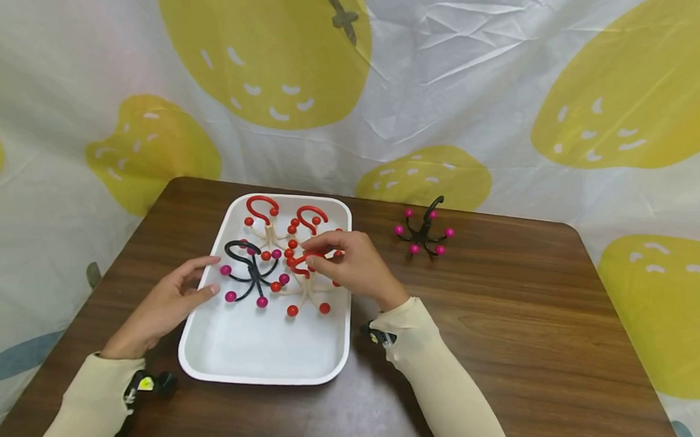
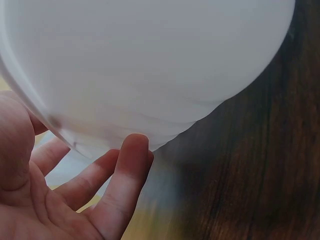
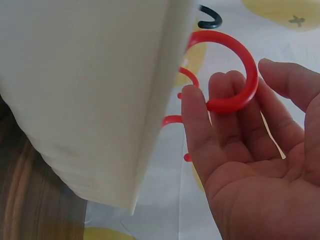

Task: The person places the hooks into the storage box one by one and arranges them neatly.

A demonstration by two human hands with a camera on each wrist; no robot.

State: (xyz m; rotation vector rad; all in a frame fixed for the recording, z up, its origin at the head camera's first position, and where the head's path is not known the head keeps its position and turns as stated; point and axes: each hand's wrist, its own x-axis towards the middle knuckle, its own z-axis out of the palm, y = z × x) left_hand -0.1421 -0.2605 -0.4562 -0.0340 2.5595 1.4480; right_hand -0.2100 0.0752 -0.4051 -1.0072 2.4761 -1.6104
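Observation:
My left hand is at the left side of a white tray, fingers loosely bent and fingertips at its rim. In the left wrist view the fingers lie by the tray's outer wall. My right hand reaches over the tray's right side to a hanger with a red hook and cream, red-balled arms. In the right wrist view its fingers are behind that hook and the thumb stands apart from it. A black hanger with magenta balls lies beside it in the tray.
Two more cream hangers with a left red hook and a right red hook are at the tray's far end. Another black hanger stands on the brown table, right of the tray. Behind the table hangs a fruit-patterned cloth.

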